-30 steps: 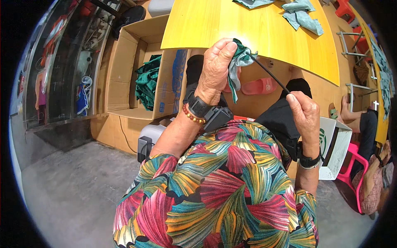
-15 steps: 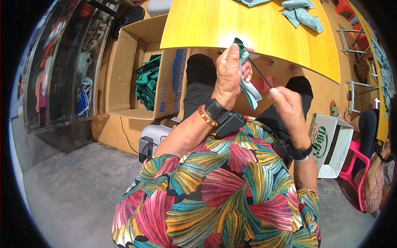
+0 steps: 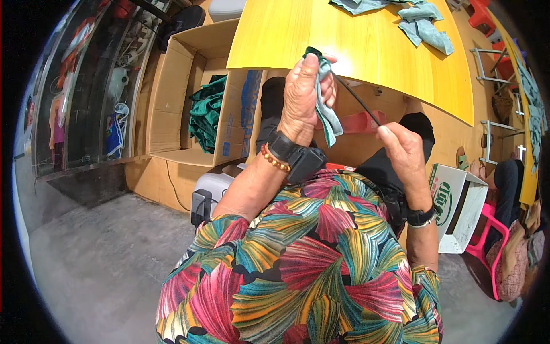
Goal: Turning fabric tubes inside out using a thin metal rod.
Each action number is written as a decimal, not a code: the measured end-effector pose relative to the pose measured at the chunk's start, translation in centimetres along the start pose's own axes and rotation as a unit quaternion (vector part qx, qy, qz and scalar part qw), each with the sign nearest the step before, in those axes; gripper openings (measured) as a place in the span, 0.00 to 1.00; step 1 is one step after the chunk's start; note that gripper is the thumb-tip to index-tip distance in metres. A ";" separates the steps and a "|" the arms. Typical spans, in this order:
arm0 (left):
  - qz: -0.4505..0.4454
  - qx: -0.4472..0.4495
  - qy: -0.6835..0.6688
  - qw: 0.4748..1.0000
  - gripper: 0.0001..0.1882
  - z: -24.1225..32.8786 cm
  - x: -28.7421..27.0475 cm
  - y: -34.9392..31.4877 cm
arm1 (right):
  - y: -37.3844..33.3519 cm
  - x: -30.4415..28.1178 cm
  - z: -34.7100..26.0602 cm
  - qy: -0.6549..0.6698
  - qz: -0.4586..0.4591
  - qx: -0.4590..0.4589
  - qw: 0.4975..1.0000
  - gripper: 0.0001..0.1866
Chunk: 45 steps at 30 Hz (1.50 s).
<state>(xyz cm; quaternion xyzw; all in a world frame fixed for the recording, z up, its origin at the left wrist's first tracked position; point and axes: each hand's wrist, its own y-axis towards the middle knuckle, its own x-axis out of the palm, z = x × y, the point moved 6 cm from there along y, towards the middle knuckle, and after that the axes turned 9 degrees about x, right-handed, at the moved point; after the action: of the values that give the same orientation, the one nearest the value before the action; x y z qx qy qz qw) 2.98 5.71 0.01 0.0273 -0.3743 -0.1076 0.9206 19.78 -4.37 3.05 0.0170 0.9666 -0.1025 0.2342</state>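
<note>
At the far left stands a dark glass cabinet (image 3: 86,92) with shiny doors. Next to it, on the grey concrete floor (image 3: 97,269), an open cardboard box (image 3: 172,97) holds folded dark green fabric (image 3: 207,112) with a soft, crumpled look. Below the box sits a small grey-white case (image 3: 209,195) with rounded corners.

In the middle, the person's left hand (image 3: 306,94) is raised in front of the smooth yellow tabletop (image 3: 366,43) and is closed around a small teal cloth piece (image 3: 326,109), which hangs from the fist. A thin black cord (image 3: 358,102) runs straight from this cloth to the right hand (image 3: 401,152), whose fingertips pinch its end. The two hands are apart, the cord tight between them.

Further right, more teal cloth pieces (image 3: 421,26) lie flat on the tabletop. Beside the right forearm stands a white carton (image 3: 458,209), and then a pink plastic stool (image 3: 490,238).
</note>
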 end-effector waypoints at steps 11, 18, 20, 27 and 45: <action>-0.036 -0.034 0.027 0.998 0.29 0.1 0.3 -0.3 | -0.9 -1.0 -1.0 -0.119 0.024 -0.021 0.992 0.15; -0.044 -0.056 0.069 0.995 0.26 -1.3 1.8 -1.3 | -0.4 0.3 0.2 -0.135 0.059 -0.041 0.988 0.13; -0.106 -0.047 0.224 0.968 0.25 -3.3 3.5 -2.5 | 0.6 1.4 0.4 -0.017 0.065 -0.068 0.995 0.14; -0.030 -0.076 0.135 0.987 0.24 -4.4 2.3 -2.7 | 1.6 3.3 2.1 0.299 -0.099 0.138 0.939 0.15; -0.109 -0.075 0.120 0.984 0.20 -2.9 2.5 -2.2 | 1.1 1.5 1.7 0.207 -0.094 0.101 0.969 0.17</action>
<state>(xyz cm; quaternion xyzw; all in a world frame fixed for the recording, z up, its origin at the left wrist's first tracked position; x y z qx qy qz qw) 6.33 2.91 -0.65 0.0117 -0.2467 -0.2311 0.9410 19.25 -3.68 0.70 -0.0295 0.9759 -0.2158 0.0156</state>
